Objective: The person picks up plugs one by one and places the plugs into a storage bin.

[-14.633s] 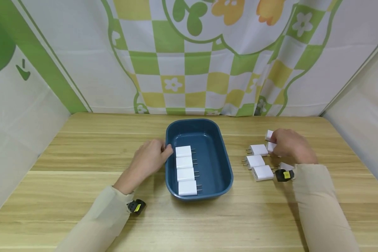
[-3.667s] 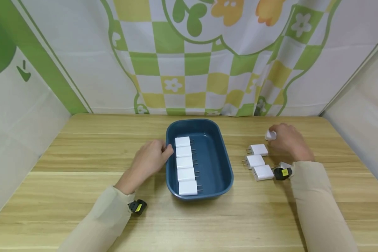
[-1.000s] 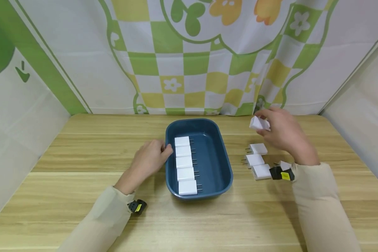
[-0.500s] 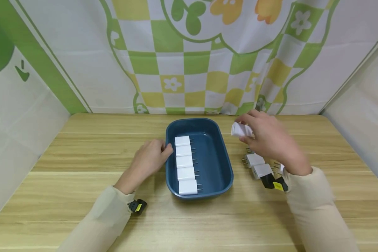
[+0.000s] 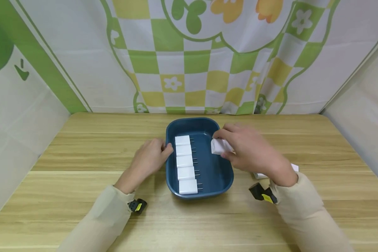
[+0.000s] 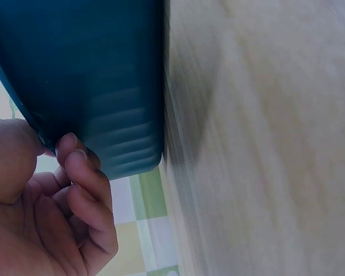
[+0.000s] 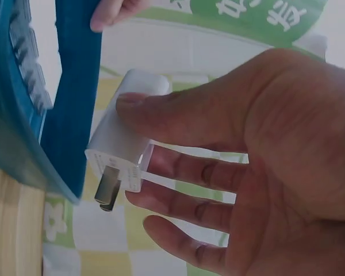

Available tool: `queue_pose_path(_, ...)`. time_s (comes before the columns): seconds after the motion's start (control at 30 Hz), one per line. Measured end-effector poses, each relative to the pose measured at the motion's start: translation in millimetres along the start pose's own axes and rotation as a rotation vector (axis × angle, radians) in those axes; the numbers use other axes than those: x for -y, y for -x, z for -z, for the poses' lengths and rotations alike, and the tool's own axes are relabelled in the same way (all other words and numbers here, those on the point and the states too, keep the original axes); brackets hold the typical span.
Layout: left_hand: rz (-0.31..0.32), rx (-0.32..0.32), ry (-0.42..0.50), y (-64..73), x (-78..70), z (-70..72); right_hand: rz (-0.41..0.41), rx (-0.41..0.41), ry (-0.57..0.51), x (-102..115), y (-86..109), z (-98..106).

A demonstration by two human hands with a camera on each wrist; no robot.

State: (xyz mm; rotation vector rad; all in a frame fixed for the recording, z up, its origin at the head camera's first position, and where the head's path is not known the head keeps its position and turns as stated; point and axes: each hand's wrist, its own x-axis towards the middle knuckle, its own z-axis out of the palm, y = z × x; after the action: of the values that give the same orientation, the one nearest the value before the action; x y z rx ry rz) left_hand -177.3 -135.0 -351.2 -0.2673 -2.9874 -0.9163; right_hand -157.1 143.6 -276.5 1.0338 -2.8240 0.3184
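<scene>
My left hand [image 5: 148, 162] pinches the left rim of a dark blue rectangular basin [image 5: 209, 175]; in the left wrist view its curled fingers [image 6: 92, 184] lie against the outer wall. Inside the basin, along its left side, several white USB charger plugs [image 5: 184, 161] form a column, metal prongs facing right. A further white charger plug [image 5: 218, 146] is pinched between thumb and fingers of my right hand [image 5: 255, 148], over the basin's right part. The right wrist view shows its two flat prongs [image 7: 107, 187] and the thumb lying along its body.
More white charger plugs [image 5: 295, 168] lie on the wooden table [image 5: 91, 154] to the right, mostly hidden behind the right hand and wrist. A patterned curtain [image 5: 195, 63] hangs behind the table's back edge. Black wrist cameras [image 5: 260, 193] stick out from the sleeves.
My right hand has lifted a charger plug off the table and carried it left to over the basin. Since the oldest frame, one more plug has joined the column. The left hand stays put.
</scene>
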Motion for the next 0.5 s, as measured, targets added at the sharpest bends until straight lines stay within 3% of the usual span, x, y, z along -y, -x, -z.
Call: queue_pose_path(0.5,-0.005,-0.003,0.004,0.2,-0.9,0.5,0.085,0.196,0.005,20.8,-3.2,-17.0)
